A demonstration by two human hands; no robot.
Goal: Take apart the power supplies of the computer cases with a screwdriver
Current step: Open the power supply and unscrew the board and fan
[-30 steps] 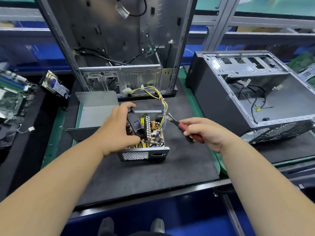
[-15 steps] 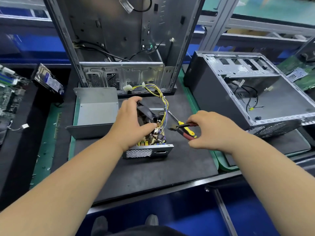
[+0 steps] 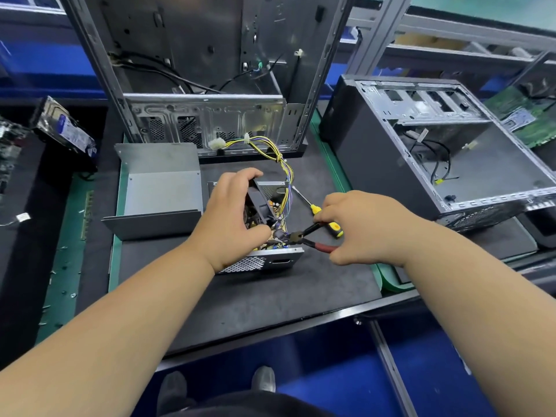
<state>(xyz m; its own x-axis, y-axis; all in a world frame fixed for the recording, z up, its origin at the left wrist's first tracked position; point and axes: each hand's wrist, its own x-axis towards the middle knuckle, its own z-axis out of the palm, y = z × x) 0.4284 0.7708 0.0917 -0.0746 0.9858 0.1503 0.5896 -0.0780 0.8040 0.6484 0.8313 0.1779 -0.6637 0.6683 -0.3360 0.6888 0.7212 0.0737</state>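
At the centre of the frame we see the opened power supply on the black mat of the desk. Our left hand curls its fingers round the black fan lifted from it. Our right hand grips the red-handled pliers, handles spread, tips inside the unit. The yellow screwdriver lies just beside.
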